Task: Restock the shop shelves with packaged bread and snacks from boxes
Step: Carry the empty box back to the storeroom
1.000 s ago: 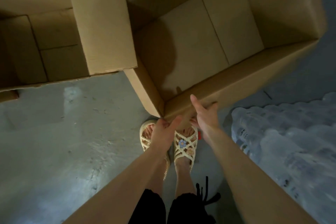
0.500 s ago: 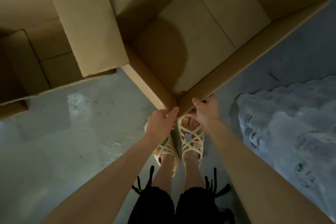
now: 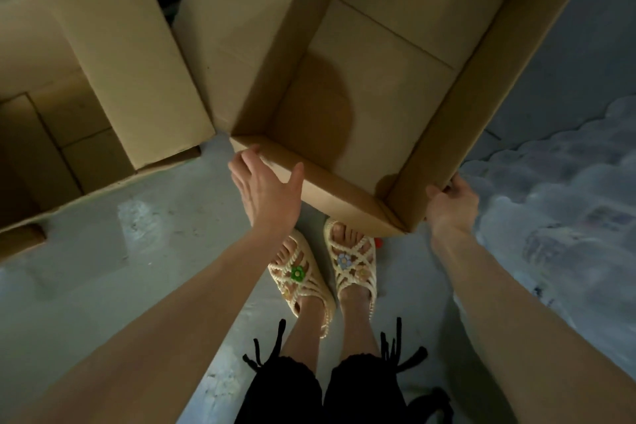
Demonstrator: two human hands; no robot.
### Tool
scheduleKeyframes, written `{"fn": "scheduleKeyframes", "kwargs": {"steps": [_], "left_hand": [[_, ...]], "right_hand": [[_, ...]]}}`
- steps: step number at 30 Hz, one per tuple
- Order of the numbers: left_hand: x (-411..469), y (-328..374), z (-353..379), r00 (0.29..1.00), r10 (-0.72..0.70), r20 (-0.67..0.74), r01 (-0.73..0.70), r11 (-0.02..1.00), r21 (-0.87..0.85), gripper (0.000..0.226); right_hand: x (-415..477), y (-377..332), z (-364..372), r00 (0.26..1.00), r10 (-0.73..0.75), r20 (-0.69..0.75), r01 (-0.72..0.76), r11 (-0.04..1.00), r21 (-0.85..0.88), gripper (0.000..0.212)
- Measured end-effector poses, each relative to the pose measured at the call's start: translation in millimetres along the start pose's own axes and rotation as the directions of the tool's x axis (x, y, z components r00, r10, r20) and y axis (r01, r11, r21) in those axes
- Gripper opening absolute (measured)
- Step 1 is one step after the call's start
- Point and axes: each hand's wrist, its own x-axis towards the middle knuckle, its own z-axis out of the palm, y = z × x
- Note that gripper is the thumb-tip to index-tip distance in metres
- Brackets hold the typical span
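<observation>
A large empty cardboard box (image 3: 344,188) fills the upper middle of the head view, open side up, nothing inside it. My left hand (image 3: 266,193) lies against its near wall at the left corner, fingers spread and thumb on the rim. My right hand (image 3: 451,205) grips the box's right near edge, fingers curled around the wall. The box's near corner hangs over my sandalled feet (image 3: 323,272).
A second open cardboard box (image 3: 113,55) with a raised flap stands at the left, close beside the first. A shrink-wrapped pack of bottles (image 3: 557,213) lies on the grey floor at the right. Bare concrete floor (image 3: 113,265) stretches at the lower left.
Both hands have moved apart from the box's near corner, the left to its left corner, the right to its right edge. The box has turned and come closer.
</observation>
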Motion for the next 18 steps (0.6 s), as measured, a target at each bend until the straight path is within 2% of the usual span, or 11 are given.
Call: {"fn": "scheduleKeyframes", "kwargs": {"steps": [4,7,11,14,18], "left_hand": [[12,8,3,1.0,0.0,0.007,0.0,0.998,0.065,0.085],[27,12,-1,0.998,-0.066,0.012,0.066,0.998,0.0,0.088],[38,16,-2,0.993,-0.113,0.024,0.114,0.991,-0.064,0.088],[41,16,1,0.993,-0.12,0.023,0.122,0.989,-0.084,0.091],[41,12,2,0.994,-0.105,0.026,0.106,0.992,-0.072,0.092]], "right_hand": [[12,1,-9,0.998,0.05,-0.031,-0.048,0.996,0.069,0.038],[12,7,-9,0.999,0.031,-0.031,-0.027,0.994,0.101,0.038],[1,23,-7,0.994,0.034,0.106,-0.047,0.992,0.121,0.047],[-7,37,1,0.971,0.128,0.201,-0.169,0.964,0.203,0.062],[-6,48,5,0.968,0.172,0.183,-0.224,0.922,0.315,0.052]]}}
